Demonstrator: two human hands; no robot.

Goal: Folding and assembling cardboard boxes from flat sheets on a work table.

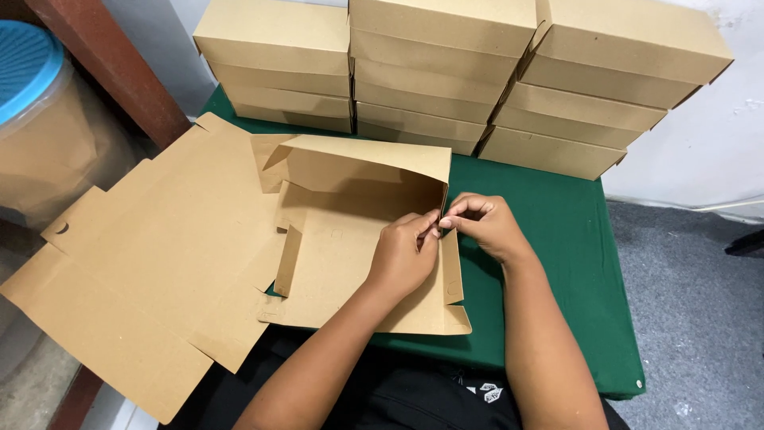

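- Nearest the camera, the person's two forearms reach out over a dark lap to the half-folded box (358, 239) on the green-covered counter (573, 263).
- The left hand (404, 255) is curled closed, fingertips pinching the box's right side wall from inside.
- The right hand (487, 225) is closed too, thumb and forefinger pinching the same wall edge from outside; the two hands touch there.
- By my reading the box is partly formed: the back wall stands with its top flap bent forward, the right wall is being set, while the left side flap only half stands and the front edge lies flat.
- It is plain brown card, creased, unprinted.
- Left of it, flat blanks (151, 263) overhang the counter edge, unfolded.
- Behind, three stacks of finished boxes (446, 72) stand closed against the wall.
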